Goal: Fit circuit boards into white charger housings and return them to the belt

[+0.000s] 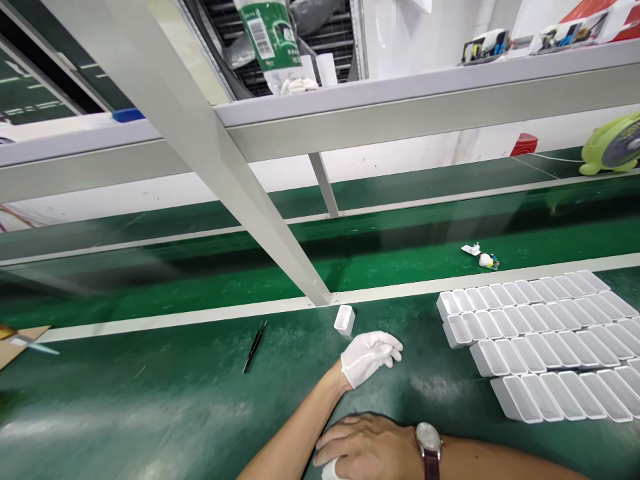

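My left hand (371, 357) wears a white glove and rests on the green table (150, 400) with its fingers curled in; nothing shows inside them. A small white open case (345, 319) stands just beyond it, not touched. My right hand (365, 445) is bare, with a wristwatch (429, 443), and lies palm down near my left forearm at the bottom edge. Its fingers press on a white thing (329, 471) that is mostly hidden and cannot be named.
Rows of several white cases (540, 340) lie at the right. Black tweezers (255, 347) lie to the left. A slanted metal strut (240, 193) meets the table edge. Small parts (480, 257) sit on the green conveyor belt (400, 247). A green fan (613, 143) stands far right and a cardboard piece (20, 339) far left.
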